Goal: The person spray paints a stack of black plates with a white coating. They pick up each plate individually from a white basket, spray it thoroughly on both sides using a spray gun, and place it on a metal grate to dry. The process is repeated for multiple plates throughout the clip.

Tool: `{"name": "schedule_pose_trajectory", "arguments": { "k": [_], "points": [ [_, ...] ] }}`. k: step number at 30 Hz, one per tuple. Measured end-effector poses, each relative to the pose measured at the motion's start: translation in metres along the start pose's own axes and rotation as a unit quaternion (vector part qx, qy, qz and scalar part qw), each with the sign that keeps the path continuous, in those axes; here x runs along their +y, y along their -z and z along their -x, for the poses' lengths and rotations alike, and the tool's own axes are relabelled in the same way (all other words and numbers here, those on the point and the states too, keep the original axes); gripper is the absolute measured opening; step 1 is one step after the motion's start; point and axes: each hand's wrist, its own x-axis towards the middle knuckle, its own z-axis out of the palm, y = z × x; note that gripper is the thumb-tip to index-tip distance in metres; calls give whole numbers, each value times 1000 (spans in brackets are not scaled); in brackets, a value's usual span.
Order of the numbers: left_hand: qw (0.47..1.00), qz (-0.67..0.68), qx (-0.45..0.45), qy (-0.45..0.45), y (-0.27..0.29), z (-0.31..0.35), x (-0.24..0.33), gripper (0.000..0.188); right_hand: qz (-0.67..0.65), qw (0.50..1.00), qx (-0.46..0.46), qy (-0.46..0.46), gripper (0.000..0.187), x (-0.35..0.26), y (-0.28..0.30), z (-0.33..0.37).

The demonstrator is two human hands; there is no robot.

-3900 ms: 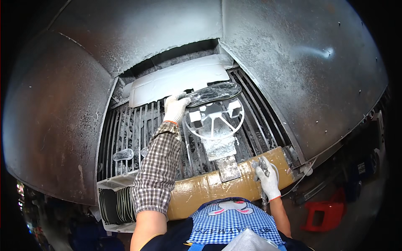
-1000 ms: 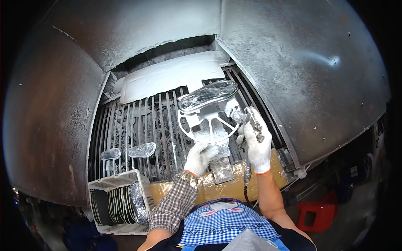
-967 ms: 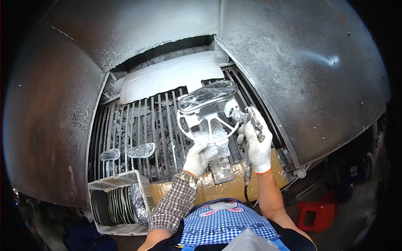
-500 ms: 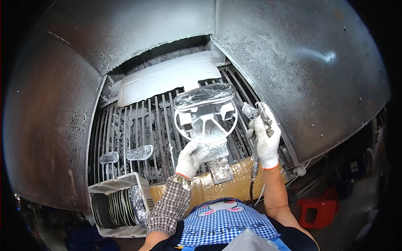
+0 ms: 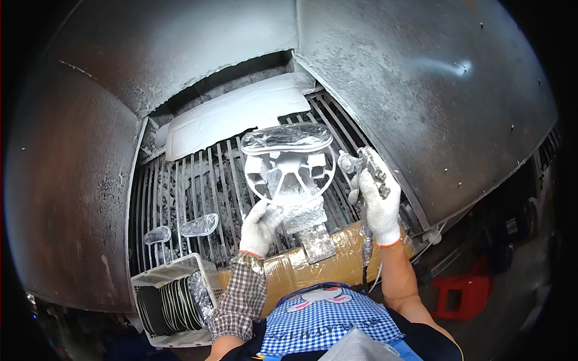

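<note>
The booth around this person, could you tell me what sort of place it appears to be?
Probably an industrial spray-painting booth. The right hand holds a spray gun beside a round frame part held by the left hand, above a floor grate crusted with overspray, inside powder-coated metal walls.

The left hand covers the lower rim of the round grey part, so the grip itself is hidden; the right hand wraps the spray gun, hiding its trigger; its hose drops behind the apron; the white crate is cut short by the dark rim; its upright dark discs are too small to tell apart.
</note>
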Motion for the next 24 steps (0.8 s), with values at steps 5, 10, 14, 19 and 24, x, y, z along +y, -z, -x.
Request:
{"name": "schedule_pose_trajectory", "arguments": {
  "k": [5, 10, 14, 19, 24],
  "points": [
    [1000, -13, 1, -16, 18, -11, 14, 37, 15, 1000, 16, 2, 52, -11, 8, -4],
    [999, 4, 35, -36, 12, -16, 25, 33, 46, 998, 29, 28, 50, -15, 17, 6],
    [999, -27, 27, -25, 7, -6, 10, 27, 54, 998, -13, -11, 49, -22, 14, 23],
    [999, -12, -13, 42, -16, 8, -34, 38, 18, 999, 27, -16, 52, -28, 10, 27],
    [997, 46, -50, 41, -31, 12, -51, 42, 17, 999, -35, -26, 53, -24, 20, 33]
  ]
}}
